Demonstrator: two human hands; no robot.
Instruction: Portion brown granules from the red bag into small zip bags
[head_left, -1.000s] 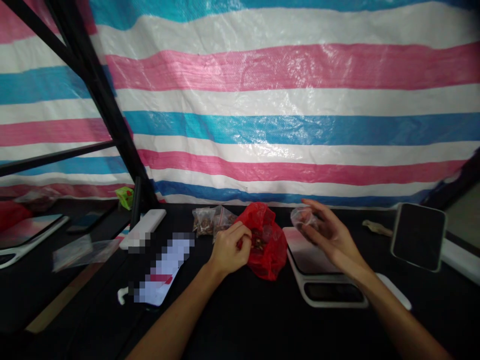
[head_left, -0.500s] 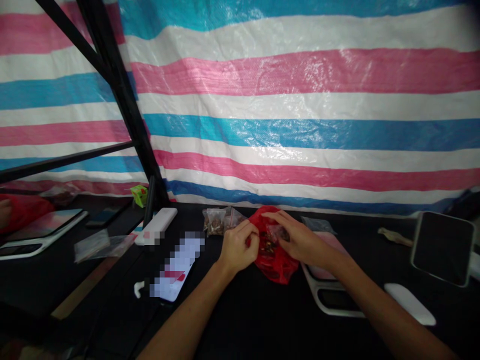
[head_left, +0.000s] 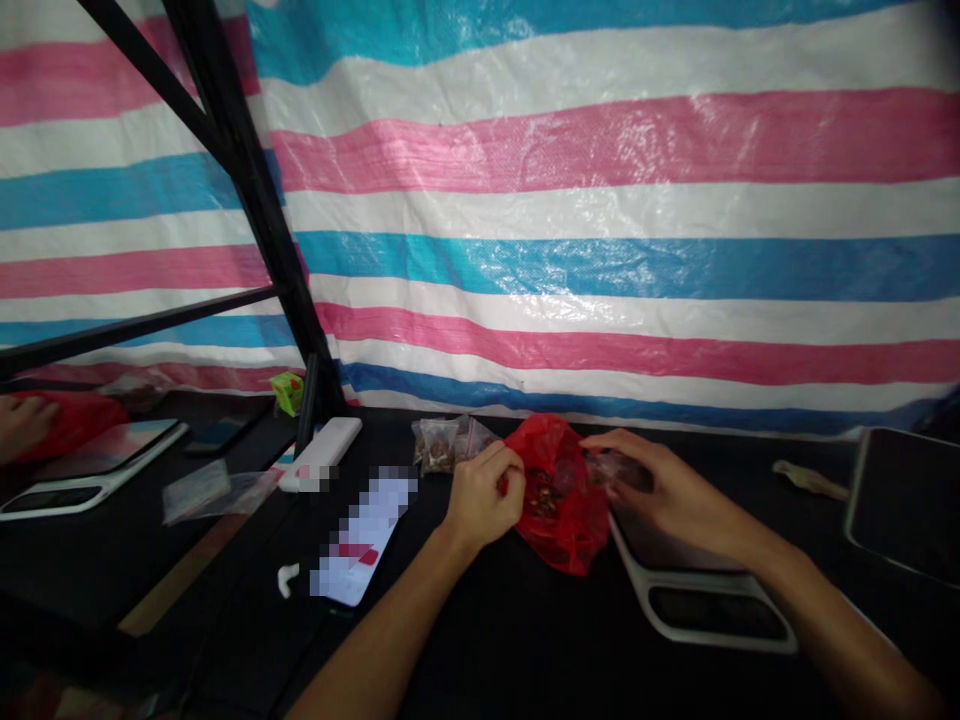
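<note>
A red plastic bag (head_left: pixel 574 535) stands with its mouth spread, and small brassy-brown pieces (head_left: pixel 543 492) show inside. My left hand (head_left: pixel 484 497) is closed on its left rim. Just right of the bag's mouth, my right hand (head_left: pixel 679 495) pinches a small clear plastic bag (head_left: pixel 628 470) with something dark brown in it. A white-framed digital scale (head_left: pixel 712 612) lies beneath my right hand and forearm, its platform partly hidden. Behind my left hand, several small clear bags (head_left: pixel 439 447) of brown pieces lie close together.
Left of me lie a lit phone (head_left: pixel 364 545), a white power bank (head_left: pixel 324 452) and a white earbud (head_left: pixel 287 578). Another person's hand (head_left: pixel 26 425) touches a red bag by a second scale (head_left: pixel 101 490). A dark tablet-like device (head_left: pixel 907 500) stands right. A black post (head_left: pixel 259 210) rises left.
My right hand has moved right, out of the red bag's mouth, with the small clear bag in it. My left hand keeps its hold on the rim. The view has shifted slightly.
</note>
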